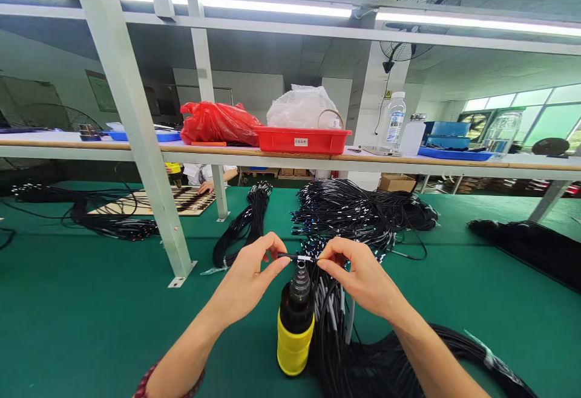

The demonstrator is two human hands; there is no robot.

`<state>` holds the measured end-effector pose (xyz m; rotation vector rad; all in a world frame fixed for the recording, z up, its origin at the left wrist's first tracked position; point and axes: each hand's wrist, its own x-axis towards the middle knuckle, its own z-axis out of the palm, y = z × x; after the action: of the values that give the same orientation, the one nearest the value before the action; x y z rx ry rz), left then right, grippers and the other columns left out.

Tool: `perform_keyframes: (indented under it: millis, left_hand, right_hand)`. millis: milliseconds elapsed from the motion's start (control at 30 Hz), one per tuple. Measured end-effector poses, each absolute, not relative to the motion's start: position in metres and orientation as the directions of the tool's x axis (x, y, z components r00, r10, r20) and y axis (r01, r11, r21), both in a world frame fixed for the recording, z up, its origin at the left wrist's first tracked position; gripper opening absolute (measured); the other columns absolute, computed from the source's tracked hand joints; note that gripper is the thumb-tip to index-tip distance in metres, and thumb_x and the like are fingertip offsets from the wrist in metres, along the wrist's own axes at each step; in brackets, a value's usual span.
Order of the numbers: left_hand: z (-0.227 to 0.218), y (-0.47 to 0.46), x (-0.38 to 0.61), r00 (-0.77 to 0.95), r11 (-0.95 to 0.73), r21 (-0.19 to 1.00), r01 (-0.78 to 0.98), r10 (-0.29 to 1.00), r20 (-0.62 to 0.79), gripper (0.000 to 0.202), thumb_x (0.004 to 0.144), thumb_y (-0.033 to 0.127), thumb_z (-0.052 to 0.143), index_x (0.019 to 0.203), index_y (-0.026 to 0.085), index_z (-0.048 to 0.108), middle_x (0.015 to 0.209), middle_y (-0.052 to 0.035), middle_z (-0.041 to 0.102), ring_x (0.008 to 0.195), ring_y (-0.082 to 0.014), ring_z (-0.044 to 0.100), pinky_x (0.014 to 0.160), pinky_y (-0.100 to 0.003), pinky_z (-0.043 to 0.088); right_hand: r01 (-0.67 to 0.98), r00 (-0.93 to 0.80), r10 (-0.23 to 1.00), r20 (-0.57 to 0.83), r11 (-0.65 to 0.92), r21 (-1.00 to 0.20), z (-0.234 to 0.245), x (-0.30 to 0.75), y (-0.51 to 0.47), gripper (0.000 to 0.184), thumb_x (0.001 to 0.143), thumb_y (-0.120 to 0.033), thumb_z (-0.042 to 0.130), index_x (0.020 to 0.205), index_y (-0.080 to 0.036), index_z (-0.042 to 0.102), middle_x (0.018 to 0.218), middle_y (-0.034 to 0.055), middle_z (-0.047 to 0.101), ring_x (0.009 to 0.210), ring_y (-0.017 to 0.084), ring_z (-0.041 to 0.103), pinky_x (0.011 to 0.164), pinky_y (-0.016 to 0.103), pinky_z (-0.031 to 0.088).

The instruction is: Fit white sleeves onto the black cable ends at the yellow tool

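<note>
Between my two hands a thin black cable (290, 256) is stretched level, with a short white section in its middle. My left hand (254, 268) pinches its left part between thumb and fingers. On the other side, my right hand (351, 271) pinches the cable close to the white section. Directly below stands a yellow and black heat gun (296, 331), upright, its narrow metal nozzle just under the white section. Right of the heat gun lies a thick bundle of black cables (333, 349) with grey sleeves and white ends.
A large pile of black cables (363, 204) lies behind my hands, and a smaller bundle (249, 222) to its left. A white post (149, 144) stands at left. The shelf ahead carries a red tray (302, 141). A co-worker's hand (206, 187) shows beyond the post.
</note>
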<state>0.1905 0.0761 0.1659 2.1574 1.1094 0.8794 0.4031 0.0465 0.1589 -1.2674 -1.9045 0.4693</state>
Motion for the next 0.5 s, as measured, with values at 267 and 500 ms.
perform_keyframes:
  millis: [267, 500]
  left_hand:
    - [0.149, 0.081, 0.168, 0.374, -0.43, 0.679, 0.595, 0.896, 0.239, 0.027, 0.093, 0.047, 0.039, 0.088, 0.023, 0.052, 0.08, 0.0025, 0.054, 0.076, -0.016, 0.048, 0.064, -0.025, 0.037]
    - [0.024, 0.056, 0.077, 0.358, -0.227, 0.41, 0.884, 0.892, -0.278, 0.013, 0.064, 0.027, 0.06, 0.076, 0.027, 0.066, 0.079, 0.0029, 0.069, 0.079, -0.0215, 0.062, 0.073, -0.032, 0.047]
  right_hand:
    - [0.76, -0.07, 0.947, 0.314, 0.255, -0.598, 0.127, 0.425, 0.073, 0.034, 0.095, -0.038, 0.039, 0.1, -0.018, 0.067, 0.088, 0.004, 0.068, 0.079, 0.016, 0.06, 0.068, 0.026, 0.04]
    - [0.854, -0.015, 0.998, 0.062, 0.045, -0.518, 0.061, 0.477, 0.077, 0.018, 0.083, -0.027, 0.058, 0.073, -0.016, 0.068, 0.072, 0.0066, 0.07, 0.073, 0.021, 0.063, 0.064, 0.028, 0.041]
